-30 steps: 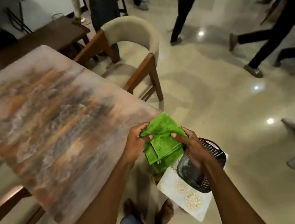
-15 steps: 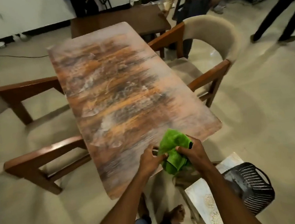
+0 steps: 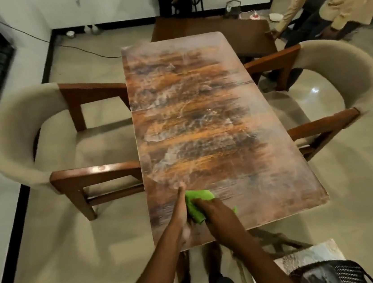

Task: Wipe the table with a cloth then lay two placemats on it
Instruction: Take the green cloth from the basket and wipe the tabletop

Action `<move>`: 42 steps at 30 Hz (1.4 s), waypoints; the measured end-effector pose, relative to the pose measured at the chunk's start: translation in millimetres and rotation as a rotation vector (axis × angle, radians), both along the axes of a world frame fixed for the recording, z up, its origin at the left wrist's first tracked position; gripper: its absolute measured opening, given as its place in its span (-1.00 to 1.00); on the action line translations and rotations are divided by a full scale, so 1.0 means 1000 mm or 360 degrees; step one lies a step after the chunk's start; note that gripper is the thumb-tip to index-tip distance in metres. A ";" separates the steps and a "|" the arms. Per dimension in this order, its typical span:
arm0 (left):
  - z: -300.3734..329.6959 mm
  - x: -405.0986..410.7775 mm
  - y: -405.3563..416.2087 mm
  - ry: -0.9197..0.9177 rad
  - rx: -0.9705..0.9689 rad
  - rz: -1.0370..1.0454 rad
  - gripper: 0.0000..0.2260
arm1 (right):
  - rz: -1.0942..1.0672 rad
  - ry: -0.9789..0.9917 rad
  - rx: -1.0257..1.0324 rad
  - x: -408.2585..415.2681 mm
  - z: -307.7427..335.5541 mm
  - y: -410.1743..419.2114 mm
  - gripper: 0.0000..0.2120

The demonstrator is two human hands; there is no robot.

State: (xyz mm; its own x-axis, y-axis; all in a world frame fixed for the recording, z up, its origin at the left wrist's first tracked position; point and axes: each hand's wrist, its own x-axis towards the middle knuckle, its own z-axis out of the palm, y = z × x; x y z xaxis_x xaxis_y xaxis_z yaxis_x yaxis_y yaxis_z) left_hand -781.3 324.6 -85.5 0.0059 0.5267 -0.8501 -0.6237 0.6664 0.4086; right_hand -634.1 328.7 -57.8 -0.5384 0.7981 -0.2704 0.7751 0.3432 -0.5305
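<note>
Grip: the right hand lies palm-down on the bright green microfibre cloth, fingers curled over it and pressing it to the tabletop; how tightly the fingers close I cannot tell.
Left hand: the left hand is stretched flat, fingers together, its edge touching the cloth's left side; it clamps nothing.
Cloth: bunched rather than spread, on the near left part of the long rust-and-brown streaked wooden table, close to the near edge.
Table: bare, with pale smears across most of its length.
Placemats: a pale patterned placemat lies low at the right, partly under a black woven basket, well apart from the table; a second one I cannot make out.
Seating: two beige upholstered armchairs with brown wooden arms flank the table.
Stage: wiping looks barely begun.
Risk: a bunched cloth covers little surface, so strokes could leave streaks; the far end calls for a long reach, and leaning may miss corners. A sweep toward the near edge could push the cloth off the table.
</note>
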 end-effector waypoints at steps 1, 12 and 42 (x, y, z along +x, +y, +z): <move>-0.005 -0.005 0.001 0.0022 -0.0064 0.0088 -0.46 | 0.0135 0.0000 -0.0042 -0.003 -0.005 -0.001 -0.35; -0.023 -0.014 0.007 0.0252 0.0091 0.0086 -0.78 | -0.0959 0.0753 -0.0694 0.032 -0.045 0.049 -0.21; -0.158 -0.095 -0.105 0.2231 0.0285 -0.0228 -0.58 | -0.0063 -0.0454 0.0380 -0.113 -0.190 -0.050 -0.32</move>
